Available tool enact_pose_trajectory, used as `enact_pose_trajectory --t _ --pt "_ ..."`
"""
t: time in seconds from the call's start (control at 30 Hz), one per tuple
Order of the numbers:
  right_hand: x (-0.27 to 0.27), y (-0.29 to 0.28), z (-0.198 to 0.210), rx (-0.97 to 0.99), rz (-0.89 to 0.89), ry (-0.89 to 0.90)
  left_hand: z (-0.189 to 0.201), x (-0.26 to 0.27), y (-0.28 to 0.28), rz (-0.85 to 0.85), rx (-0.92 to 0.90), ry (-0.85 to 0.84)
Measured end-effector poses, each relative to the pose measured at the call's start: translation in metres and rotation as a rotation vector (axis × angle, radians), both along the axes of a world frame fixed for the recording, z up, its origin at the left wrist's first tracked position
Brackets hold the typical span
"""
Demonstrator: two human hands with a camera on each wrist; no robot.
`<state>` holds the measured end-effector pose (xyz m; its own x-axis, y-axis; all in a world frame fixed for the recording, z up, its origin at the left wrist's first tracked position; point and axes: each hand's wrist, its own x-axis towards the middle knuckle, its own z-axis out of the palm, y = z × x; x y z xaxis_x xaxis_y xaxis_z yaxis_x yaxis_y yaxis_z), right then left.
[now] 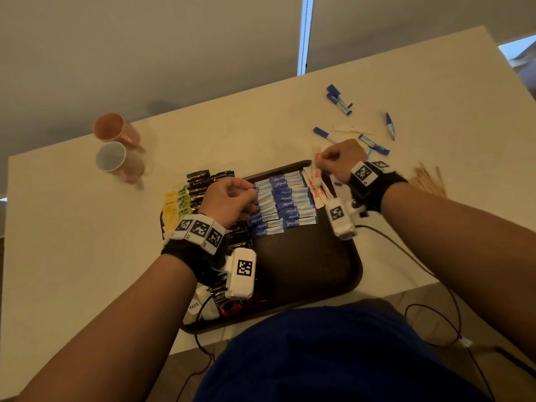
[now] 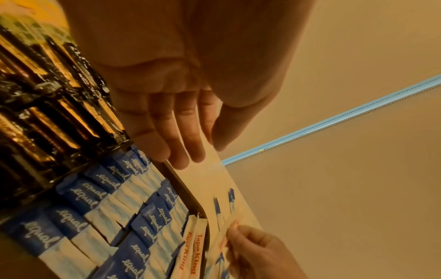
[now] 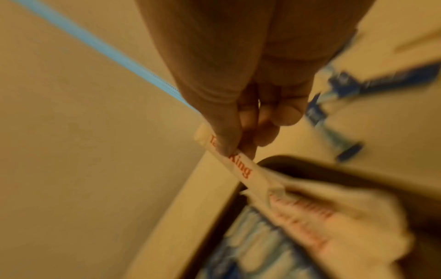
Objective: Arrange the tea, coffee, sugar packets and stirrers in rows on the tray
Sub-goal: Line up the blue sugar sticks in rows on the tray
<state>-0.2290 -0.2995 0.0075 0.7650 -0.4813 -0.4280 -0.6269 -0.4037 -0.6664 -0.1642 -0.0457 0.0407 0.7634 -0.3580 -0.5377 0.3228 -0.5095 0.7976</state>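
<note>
We see a pale cream, flat-topped bench standing before drawn beige roller blinds. Between two blinds a narrow vertical strip of bright window light shows. Brownish floor lies below the bench's near edge. The lighting is warm and dim.

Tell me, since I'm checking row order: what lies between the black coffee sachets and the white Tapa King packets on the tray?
Two rows of blue Equal packets, seen in the head view.
</note>
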Motion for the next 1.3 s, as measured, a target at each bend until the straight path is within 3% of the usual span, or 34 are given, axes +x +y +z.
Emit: enact_pose_trajectory --t 0.1,0.37,0.57,0.8,1.07,1.3 --pt "0.000 -0.016 -0.019 -0.090 0.095 0.203 -0.001 0.001 0.002 -0.002 0.019 0.022" --pt "0.007 -0.007 -0.039 -0.284 0.215 0.276 -0.002 -0.001 -0.007 -0.019 -0.001 0.039" --pt "0.004 -0.028 -0.038 -0.305 0.174 0.216 -0.008 0.000 -0.027 -0.042 0.007 0.072" --pt "0.026 -0.105 -0.033 -0.446 0.131 0.172 -0.014 0.003 -0.064 -0.078 0.033 0.107" --pt "0.072 -0.130 -0.047 -0.586 0.454 0.313 -0.019 0.005 -0.092 0.001 0.044 0.144" --pt "0.077 -0.133 -0.049 -0.586 0.448 0.270 -0.021 0.006 -0.099 0.019 0.039 0.137"
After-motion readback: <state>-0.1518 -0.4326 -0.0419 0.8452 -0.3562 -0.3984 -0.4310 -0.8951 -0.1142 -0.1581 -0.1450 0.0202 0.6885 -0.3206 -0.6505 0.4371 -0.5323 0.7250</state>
